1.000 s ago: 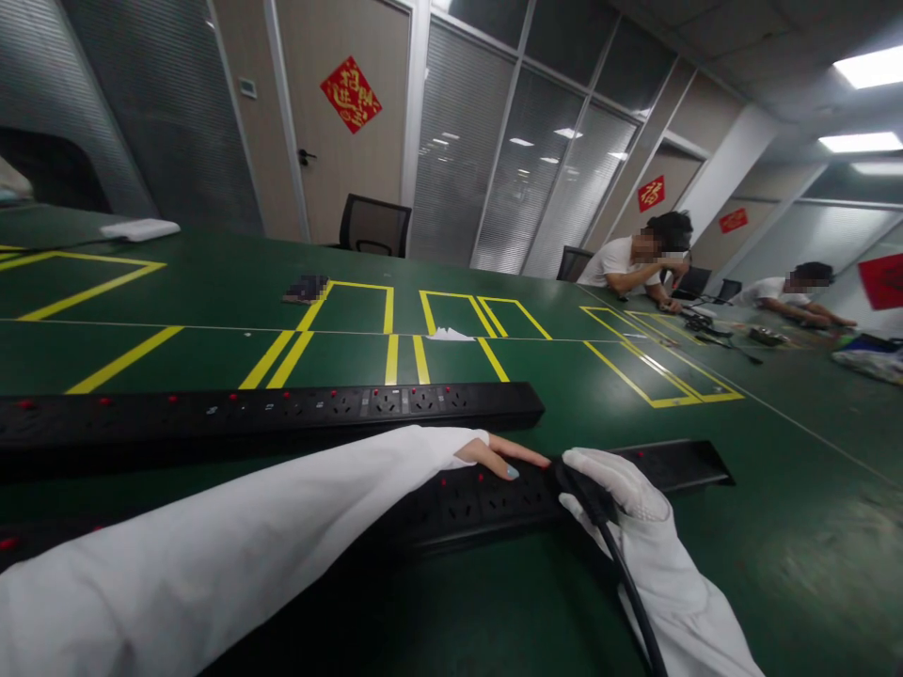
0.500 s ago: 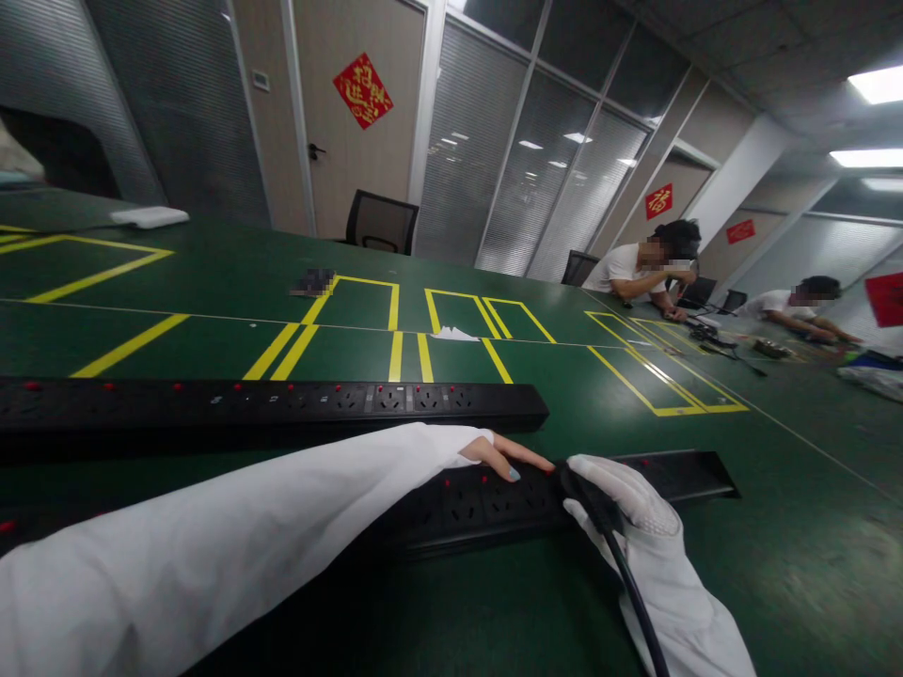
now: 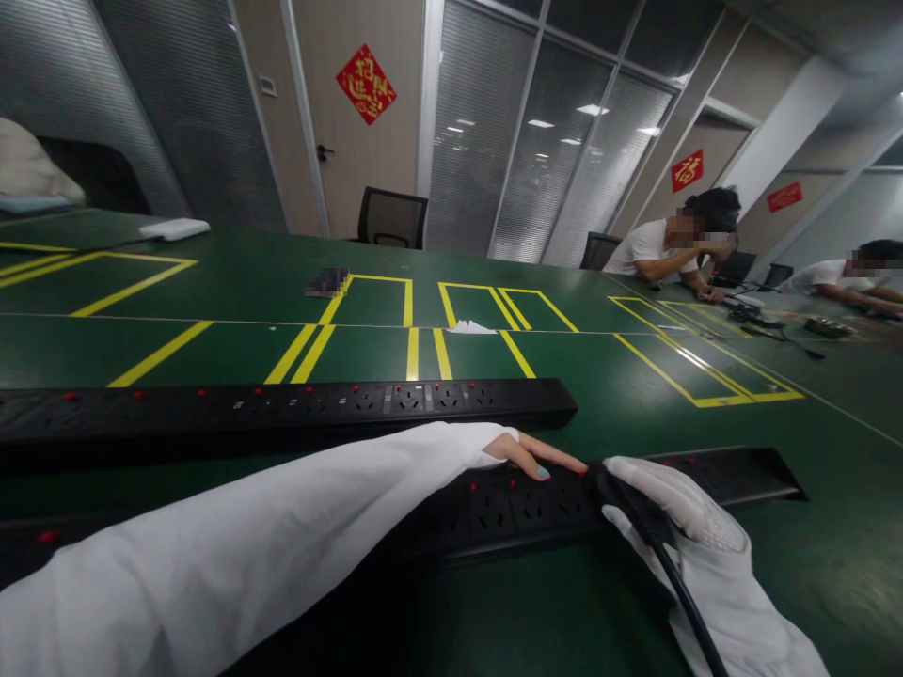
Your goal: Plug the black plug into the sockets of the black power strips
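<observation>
A long black power strip (image 3: 494, 512) with sockets and red switches lies nearest to me on the green table. My left hand (image 3: 526, 454), in a white sleeve with bare fingertips showing, rests on its upper edge, fingers stretched to the right and touching the strip. My right hand (image 3: 670, 503), in a white glove, is closed around a black plug (image 3: 610, 489) at a socket of the strip. The plug's thick black cable (image 3: 688, 597) runs down past my wrist. What the plug's front end does is hidden.
A second black strip (image 3: 395, 404) lies just beyond. Yellow tape outlines, a white scrap (image 3: 471, 327) and a dark object (image 3: 326, 282) are farther back. Two people sit at the right, near cables (image 3: 758, 315). A chair (image 3: 391, 218) stands behind the table.
The view has shifted, so the table, strips and both hands appear farther right. Both hands keep about the same places on the near strip, the right one still holding the plug.
</observation>
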`<state>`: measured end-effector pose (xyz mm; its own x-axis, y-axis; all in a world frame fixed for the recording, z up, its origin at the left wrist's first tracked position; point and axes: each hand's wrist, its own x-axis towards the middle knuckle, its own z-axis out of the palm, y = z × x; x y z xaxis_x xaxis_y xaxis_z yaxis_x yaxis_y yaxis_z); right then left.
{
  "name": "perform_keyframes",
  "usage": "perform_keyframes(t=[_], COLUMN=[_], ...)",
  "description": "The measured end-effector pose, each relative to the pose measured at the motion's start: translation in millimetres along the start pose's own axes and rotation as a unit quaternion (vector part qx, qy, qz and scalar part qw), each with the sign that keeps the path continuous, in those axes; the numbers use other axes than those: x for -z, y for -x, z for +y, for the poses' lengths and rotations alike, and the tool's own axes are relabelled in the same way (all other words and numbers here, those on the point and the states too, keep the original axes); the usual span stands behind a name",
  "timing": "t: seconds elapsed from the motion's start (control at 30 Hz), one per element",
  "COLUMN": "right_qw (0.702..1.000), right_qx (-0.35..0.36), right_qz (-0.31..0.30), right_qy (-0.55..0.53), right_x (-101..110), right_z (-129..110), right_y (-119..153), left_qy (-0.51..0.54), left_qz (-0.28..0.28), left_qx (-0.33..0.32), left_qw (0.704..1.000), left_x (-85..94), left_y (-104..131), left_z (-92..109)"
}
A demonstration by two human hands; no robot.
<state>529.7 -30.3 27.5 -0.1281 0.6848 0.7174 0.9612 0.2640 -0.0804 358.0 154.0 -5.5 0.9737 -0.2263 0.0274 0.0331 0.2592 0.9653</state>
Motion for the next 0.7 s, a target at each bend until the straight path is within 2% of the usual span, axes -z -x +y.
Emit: perform_keyframes(t=[0.17,0.4,0.57,0.7], right_qw=[1.0,1.0,1.0,1.0], right_qx=[-0.01,-0.014,-0.012,-0.001], right_qz=[0.001,-0.007,-0.009,-0.008], right_qy=[-0.006,-0.008,0.003,-0.001], right_x=[2.2,3.7,3.8,5.2], right_z=[-5.6,-5.7,-5.2,-5.9], right_y=[-1.1,-1.7,-3.0,-3.6], left_qy=[-0.044,-0.006,-0.03,-0.028], left_qz=[-0.002,0.013,0.007,0.014], left_qx=[-0.006,0.025,-0.002,0.005], left_qw=[0.999,1.0,1.0,0.999], left_x=[6.3,2.5,5.0,3.0], left_y=[-2.6,-4.3,-4.3,0.0], left_z=[-0.9,-0.5,-1.9,-0.8])
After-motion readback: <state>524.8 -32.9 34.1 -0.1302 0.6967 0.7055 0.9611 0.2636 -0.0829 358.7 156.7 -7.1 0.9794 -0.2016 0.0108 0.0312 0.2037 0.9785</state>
